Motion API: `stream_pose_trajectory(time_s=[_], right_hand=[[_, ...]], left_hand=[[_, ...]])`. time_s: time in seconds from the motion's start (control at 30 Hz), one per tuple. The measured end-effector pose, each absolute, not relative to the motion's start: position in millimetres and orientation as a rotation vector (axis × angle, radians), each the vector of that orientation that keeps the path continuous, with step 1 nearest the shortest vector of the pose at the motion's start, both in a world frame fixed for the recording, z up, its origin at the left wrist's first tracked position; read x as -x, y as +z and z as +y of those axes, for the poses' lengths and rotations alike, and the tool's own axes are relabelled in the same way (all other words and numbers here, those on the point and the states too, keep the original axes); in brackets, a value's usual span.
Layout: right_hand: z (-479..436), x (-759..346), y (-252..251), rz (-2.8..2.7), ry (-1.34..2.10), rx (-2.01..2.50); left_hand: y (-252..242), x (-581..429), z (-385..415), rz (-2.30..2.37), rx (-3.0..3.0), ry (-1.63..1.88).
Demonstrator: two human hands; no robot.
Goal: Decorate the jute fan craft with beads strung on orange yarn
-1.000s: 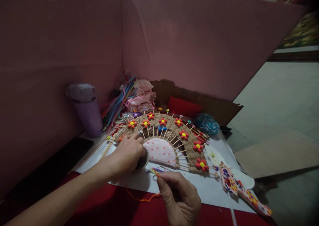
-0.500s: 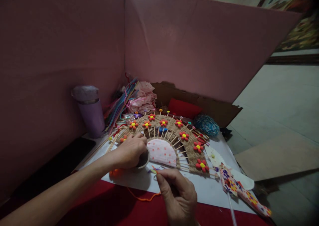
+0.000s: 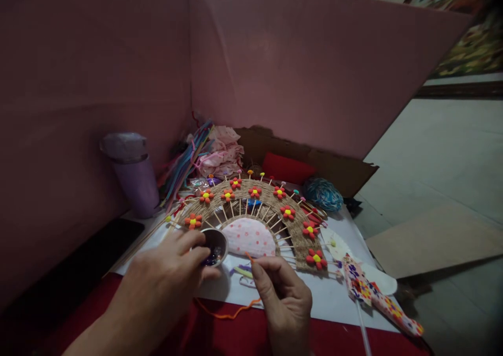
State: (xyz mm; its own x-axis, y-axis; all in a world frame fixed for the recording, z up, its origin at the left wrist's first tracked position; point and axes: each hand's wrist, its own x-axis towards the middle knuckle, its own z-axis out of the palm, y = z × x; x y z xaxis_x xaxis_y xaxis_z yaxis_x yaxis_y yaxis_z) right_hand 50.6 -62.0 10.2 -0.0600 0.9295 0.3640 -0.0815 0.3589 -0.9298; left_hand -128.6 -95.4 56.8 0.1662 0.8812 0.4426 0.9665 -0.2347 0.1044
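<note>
My left hand [image 3: 165,272] is curled round a small round cup [image 3: 214,245] that holds dark shiny beads, with the fingers at its rim. My right hand [image 3: 285,298] pinches the end of an orange yarn strand [image 3: 231,313] that trails down over the red cloth. Just beyond both hands lies a half-round woven jute fan [image 3: 271,201] on wooden sticks, dotted with red and yellow flowers and backed by a pink dotted fabric half-circle [image 3: 251,238]. A few short coloured pieces [image 3: 243,271] lie on the white sheet between the hands.
A purple tumbler [image 3: 135,180] stands at the left by the pink partition [image 3: 314,63]. Coloured pipe cleaners [image 3: 188,159], pink cloth [image 3: 222,152], a red pad [image 3: 288,168] and a blue yarn ball [image 3: 323,193] sit behind the fan. A patterned paper fan [image 3: 377,298] lies right.
My left hand drew back toward me and tipped the cup so its beads show. My right hand now holds the orange yarn end, raised slightly.
</note>
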Motion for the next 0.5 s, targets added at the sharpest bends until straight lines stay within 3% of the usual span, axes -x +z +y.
stream_pose_trajectory(time_s=[0.1, 0.23, 0.5], right_hand=[[-61, -52, 8, -1.430, 0.979, 0.797], [-61, -52, 13, -1.413, 0.970, 0.810], [-58, -53, 14, -1.344, 1.020, 0.845]], left_hand=[[34, 124, -100, -1.869, 2.307, -0.626], [14, 124, -97, -1.713, 2.370, -0.998], [21, 127, -109, -1.492, 2.465, -1.497]])
